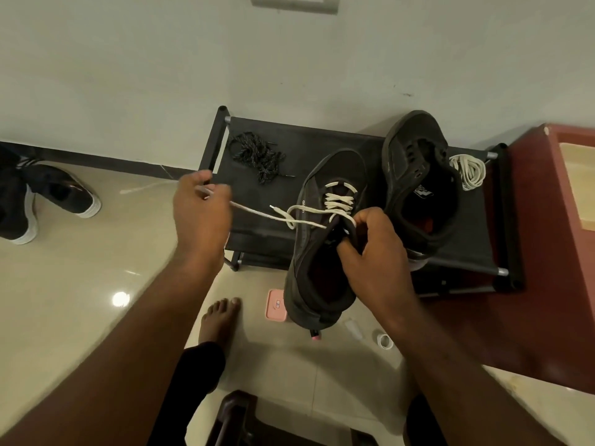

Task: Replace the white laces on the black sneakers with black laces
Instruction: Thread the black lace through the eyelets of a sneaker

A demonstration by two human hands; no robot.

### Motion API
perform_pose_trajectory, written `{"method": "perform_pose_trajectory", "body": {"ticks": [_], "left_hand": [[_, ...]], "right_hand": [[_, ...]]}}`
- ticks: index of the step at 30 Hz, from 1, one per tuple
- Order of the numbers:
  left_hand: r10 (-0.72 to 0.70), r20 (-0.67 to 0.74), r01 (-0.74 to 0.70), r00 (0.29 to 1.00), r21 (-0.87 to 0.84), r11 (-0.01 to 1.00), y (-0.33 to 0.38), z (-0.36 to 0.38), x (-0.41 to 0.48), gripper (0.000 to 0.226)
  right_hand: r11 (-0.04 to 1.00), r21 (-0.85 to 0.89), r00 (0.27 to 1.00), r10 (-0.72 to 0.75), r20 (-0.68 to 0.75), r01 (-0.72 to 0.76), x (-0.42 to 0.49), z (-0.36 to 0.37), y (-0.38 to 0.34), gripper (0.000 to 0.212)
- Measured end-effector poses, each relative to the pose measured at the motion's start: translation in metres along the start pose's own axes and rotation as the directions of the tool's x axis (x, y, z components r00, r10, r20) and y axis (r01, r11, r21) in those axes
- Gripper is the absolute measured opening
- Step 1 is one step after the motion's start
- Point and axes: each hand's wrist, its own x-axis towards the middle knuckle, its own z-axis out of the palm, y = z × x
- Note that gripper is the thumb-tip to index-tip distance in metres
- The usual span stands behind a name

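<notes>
A black sneaker [317,252] hangs over the front edge of a low black rack [322,136], with a white lace [338,201] still threaded through its upper eyelets. My right hand [376,249] grips the sneaker at its tongue and collar. My left hand [201,210] pinches one end of the white lace and holds it stretched out to the left. A second black sneaker [415,175] without laces lies on the rack to the right. Beside it sits a bundle of removed white lace [468,170]. A heap of black laces [257,156] lies on the rack's left part.
Another pair of dark shoes with white soles [48,201] stands on the tiled floor at left. A red-brown cabinet [553,220] borders the rack on the right. A pink box [275,305], a small white ring [384,341] and my bare foot [220,320] are on the floor below.
</notes>
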Motion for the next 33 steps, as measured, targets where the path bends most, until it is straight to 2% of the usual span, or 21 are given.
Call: {"method": "perform_pose_trajectory", "body": {"ticks": [2, 3, 5, 7, 9, 12, 14, 18, 21, 26, 29, 31, 33], "left_hand": [[0.181, 0.151, -0.223, 0.972, 0.342, 0.913, -0.005, 0.008, -0.017, 0.047], [0.258, 0.221, -0.329, 0.941, 0.414, 0.849, -0.006, 0.012, -0.026, 0.048], [0.387, 0.302, -0.487, 0.871, 0.436, 0.757, -0.006, 0.018, -0.042, 0.037], [0.435, 0.356, -0.557, 0.827, 0.421, 0.715, -0.003, 0.022, -0.055, 0.021], [0.429, 0.397, -0.579, 0.811, 0.448, 0.681, -0.003, 0.024, -0.062, 0.021], [0.456, 0.419, -0.615, 0.785, 0.443, 0.652, -0.003, 0.023, -0.062, 0.033], [0.49, 0.435, -0.651, 0.756, 0.421, 0.631, -0.001, 0.024, -0.065, 0.03], [0.326, 0.558, -0.62, 0.763, 0.489, 0.614, -0.005, 0.032, -0.076, 0.02], [0.28, 0.552, -0.58, 0.786, 0.499, 0.644, -0.012, 0.036, -0.072, 0.018], [0.252, 0.57, -0.555, 0.782, 0.453, 0.698, -0.021, 0.038, -0.069, 0.015], [0.239, 0.563, -0.529, 0.791, 0.434, 0.729, -0.023, 0.04, -0.065, 0.014], [0.246, 0.561, -0.523, 0.791, 0.409, 0.748, -0.024, 0.041, -0.063, 0.013], [0.252, 0.558, -0.518, 0.791, 0.389, 0.762, -0.027, 0.043, -0.062, 0.014]], "right_hand": [[0.999, -0.028, 1.0, -0.015, 0.014, 0.016, 0.0, 0.001, -0.001, 0.026], [0.999, -0.035, 1.0, -0.02, 0.015, 0.02, 0.0, 0.001, -0.001, 0.026], [0.999, -0.026, 1.0, -0.022, 0.008, 0.022, 0.0, 0.001, -0.001, 0.027], [1.0, -0.004, 1.0, -0.023, 0.007, 0.023, 0.001, 0.001, 0.0, 0.028], [1.0, 0.015, 1.0, -0.026, 0.01, 0.026, 0.001, 0.001, 0.001, 0.029], [0.998, 0.043, 0.999, -0.037, -0.006, 0.037, 0.002, 0.001, 0.0, 0.031], [0.995, 0.08, 0.998, -0.061, -0.007, 0.061, 0.002, 0.001, -0.001, 0.035], [0.988, 0.092, 0.992, -0.126, 0.005, 0.125, 0.002, 0.002, -0.001, 0.04], [0.979, 0.134, 0.988, -0.154, -0.007, 0.154, 0.004, 0.005, 0.0, 0.039], [0.96, 0.221, 0.985, -0.173, -0.005, 0.17, 0.006, -0.002, -0.006, 0.036], [0.921, 0.379, 0.995, -0.095, -0.013, 0.093, 0.009, -0.013, -0.009, 0.022], [0.87, 0.491, 0.994, 0.018, -0.111, 0.039, 0.014, -0.026, -0.009, 0.02], [0.794, 0.606, 0.965, 0.117, -0.234, 0.05, 0.016, -0.041, -0.013, 0.017]]}}
